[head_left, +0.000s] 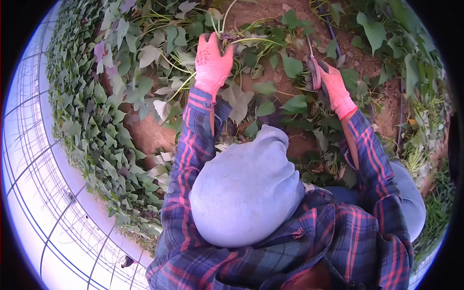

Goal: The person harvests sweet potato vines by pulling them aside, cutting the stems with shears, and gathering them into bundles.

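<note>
My left hand (212, 63), in a pink glove with dark fingertips, is closed round a bunch of vine stems (223, 36) at the top centre. Pale stems and leaves spread out from its fingers. To the right, my right hand (333, 87), gloved alike, grips red-handled pruning shears (314, 72). Their thin metal blade points up among the leaves. A gap of leaves and soil lies between my two hands.
Dense leafy vines (111, 140) cover the left side, and brown soil (150, 133) shows between plants. A dark hose (331, 29) runs along the upper right. Wire mesh (43, 193) stands at the far left. My knee (246, 193) rises below my hands.
</note>
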`<state>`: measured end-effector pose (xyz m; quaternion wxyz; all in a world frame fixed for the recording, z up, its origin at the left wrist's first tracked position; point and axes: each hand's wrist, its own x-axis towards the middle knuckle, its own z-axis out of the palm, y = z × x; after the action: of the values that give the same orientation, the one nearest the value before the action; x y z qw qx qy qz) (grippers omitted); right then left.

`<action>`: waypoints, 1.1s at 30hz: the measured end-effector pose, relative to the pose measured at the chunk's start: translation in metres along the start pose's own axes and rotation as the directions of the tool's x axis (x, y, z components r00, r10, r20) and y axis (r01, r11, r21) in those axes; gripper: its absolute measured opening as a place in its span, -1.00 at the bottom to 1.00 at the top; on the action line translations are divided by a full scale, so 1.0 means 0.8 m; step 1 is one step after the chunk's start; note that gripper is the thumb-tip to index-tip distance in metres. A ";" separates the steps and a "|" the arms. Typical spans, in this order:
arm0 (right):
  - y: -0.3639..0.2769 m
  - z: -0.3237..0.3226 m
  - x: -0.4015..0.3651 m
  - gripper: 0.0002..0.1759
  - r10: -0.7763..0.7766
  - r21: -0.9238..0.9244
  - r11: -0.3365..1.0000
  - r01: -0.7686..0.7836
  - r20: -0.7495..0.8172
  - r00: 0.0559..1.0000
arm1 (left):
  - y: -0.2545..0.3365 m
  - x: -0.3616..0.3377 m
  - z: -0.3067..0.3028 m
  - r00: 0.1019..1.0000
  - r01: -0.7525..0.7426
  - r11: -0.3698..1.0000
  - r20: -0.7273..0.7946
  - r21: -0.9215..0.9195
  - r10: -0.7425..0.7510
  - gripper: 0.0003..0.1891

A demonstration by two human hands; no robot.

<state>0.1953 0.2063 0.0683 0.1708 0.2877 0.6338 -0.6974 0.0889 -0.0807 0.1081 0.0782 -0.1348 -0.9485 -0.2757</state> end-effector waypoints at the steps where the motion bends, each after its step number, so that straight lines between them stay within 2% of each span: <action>1: -0.010 0.002 -0.006 -0.57 -0.014 -0.014 1.000 0.014 0.005 1.000 | 0.001 -0.013 -0.039 0.996 0.074 0.994 -0.044 -0.077 -0.078 -0.64; 2: -0.018 0.005 -0.011 -0.57 -0.026 -0.030 0.999 0.026 0.015 1.000 | -0.020 -0.029 -0.070 0.982 0.137 0.961 -0.095 -0.241 -0.164 -0.70; 3: -0.020 0.006 -0.014 -0.56 -0.004 0.023 1.000 0.004 0.032 0.999 | -0.039 -0.049 -0.095 0.938 0.142 0.823 -0.191 -0.551 -0.289 -0.73; 4: -0.026 0.010 -0.017 -0.56 -0.015 0.025 1.000 0.013 0.051 0.999 | -0.055 -0.071 -0.128 0.864 0.118 0.793 -0.332 -0.598 -0.379 -0.73; 5: -0.033 0.014 -0.021 -0.57 -0.094 -0.099 0.991 0.095 0.016 0.995 | -0.038 -0.092 -0.178 0.787 0.263 0.771 -0.334 -0.580 -0.519 -0.68; 6: -0.035 0.018 -0.024 -0.57 -0.176 -0.222 0.960 0.169 -0.011 0.984 | -0.063 -0.118 -0.212 0.717 0.250 0.803 -0.454 -0.541 -0.529 -0.63; 7: -0.032 0.020 -0.023 -0.57 -0.175 -0.201 0.964 0.176 0.021 0.984 | -0.064 -0.143 -0.248 0.667 0.267 0.814 -0.510 -0.516 -0.543 -0.63; 8: -0.032 0.027 -0.027 -0.57 -0.185 -0.196 0.962 0.189 0.035 0.982 | -0.104 -0.177 -0.285 0.670 0.301 0.905 -0.609 -0.300 -0.425 -0.46; 9: -0.033 0.034 -0.032 -0.56 -0.263 -0.206 0.941 0.267 0.047 0.964 | -0.086 -0.196 -0.316 0.641 0.365 0.899 -0.635 -0.243 -0.432 -0.45; 10: -0.033 0.039 -0.038 -0.56 -0.336 -0.216 0.915 0.340 0.056 0.940 | -0.094 -0.222 -0.353 0.624 0.515 0.857 -0.676 -0.021 -0.392 -0.45; 11: -0.031 0.044 -0.044 -0.56 -0.341 -0.215 0.913 0.346 0.063 0.938 | -0.075 -0.231 -0.377 0.614 0.521 0.852 -0.712 0.041 -0.341 -0.51; 12: -0.030 0.049 -0.050 -0.56 -0.400 -0.294 0.861 0.416 0.115 0.909 | -0.064 -0.241 -0.402 0.686 0.573 0.724 -0.709 0.385 -0.165 -0.58; 14: -0.031 0.064 -0.059 -0.54 -0.501 -0.430 0.712 0.555 0.243 0.831 | -0.053 -0.252 -0.428 0.846 0.455 0.420 -0.528 0.785 0.070 -0.61; 16: -0.035 0.087 -0.077 -0.59 -0.553 -0.419 0.680 0.602 0.247 0.796 | -0.024 -0.234 -0.418 0.929 0.303 0.352 -0.358 0.885 0.100 -0.61; 17: -0.043 0.096 -0.088 -0.56 -0.435 -0.435 0.739 0.515 0.277 0.857 | -0.022 -0.225 -0.409 0.964 0.201 0.489 -0.259 0.849 0.053 -0.64; 18: -0.048 0.100 -0.094 -0.54 -0.310 -0.454 0.786 0.420 0.298 0.903 | -0.030 -0.211 -0.393 0.980 0.119 0.737 -0.200 0.665 0.022 -0.67; 19: -0.038 0.105 -0.090 -0.56 -0.330 -0.444 0.781 0.439 0.304 0.894 | -0.026 -0.197 -0.369 0.973 0.223 0.851 -0.161 0.475 -0.166 -0.70; 20: -0.030 0.106 -0.086 -0.56 -0.431 -0.475 0.696 0.539 0.323 0.842 | -0.030 -0.181 -0.339 0.966 0.257 0.924 -0.093 0.284 -0.240 -0.70; 21: -0.038 0.108 -0.095 -0.57 -0.413 -0.471 0.707 0.528 0.332 0.848 | -0.038 -0.164 -0.308 0.965 0.256 0.930 -0.007 0.264 -0.264 -0.68; 22: -0.046 0.113 -0.102 -0.57 -0.390 -0.464 0.720 0.515 0.343 0.854 | -0.062 -0.148 -0.271 0.964 0.227 0.962 0.103 0.152 -0.244 -0.66; 24: -0.051 0.115 -0.087 -0.58 -0.340 -0.487 0.735 0.472 0.338 0.878 | -0.082 -0.116 -0.200 0.936 0.131 0.973 0.299 0.190 -0.185 -0.62; 25: -0.053 0.116 -0.078 -0.59 -0.285 -0.511 0.747 0.425 0.331 0.900 | -0.078 -0.094 -0.174 0.860 0.052 0.973 0.486 0.223 -0.157 -0.61; 26: -0.059 0.121 -0.068 -0.59 -0.278 -0.514 0.749 0.419 0.329 0.902 | -0.071 -0.071 -0.151 0.746 -0.033 0.971 0.652 0.237 -0.134 -0.60; 28: -0.080 0.137 -0.047 -0.63 -0.357 -0.478 0.725 0.496 0.355 0.864 | -0.061 -0.037 -0.109 0.674 -0.232 0.945 0.738 0.231 -0.015 -0.60; 29: -0.093 0.147 -0.036 -0.66 -0.393 -0.508 0.671 0.540 0.373 0.840 | -0.066 -0.018 -0.088 0.641 -0.311 0.924 0.767 0.224 0.030 -0.62; 30: -0.098 0.156 -0.014 -0.66 -0.384 -0.510 0.673 0.536 0.379 0.842 | -0.059 -0.001 -0.076 0.602 -0.387 0.897 0.795 0.213 0.071 -0.62; 31: -0.103 0.167 0.014 -0.62 -0.441 -0.555 0.555 0.620 0.435 0.785 | -0.054 0.016 -0.066 0.565 -0.414 0.857 0.825 0.306 -0.022 -0.63; 32: -0.107 0.178 0.038 -0.58 -0.489 -0.585 0.426 0.690 0.493 0.720 | -0.067 0.027 -0.055 0.558 -0.409 0.860 0.829 0.305 -0.028 -0.63; 33: -0.126 0.191 0.049 -0.57 -0.373 -0.624 0.461 0.631 0.509 0.776 | -0.081 0.041 -0.041 0.598 -0.424 0.830 0.800 0.362 -0.043 -0.63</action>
<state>0.0756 0.0748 0.1277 0.1540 -0.1256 0.8892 -0.4122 0.0407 -0.1444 0.1105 -0.2778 -0.3195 -0.9017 0.0874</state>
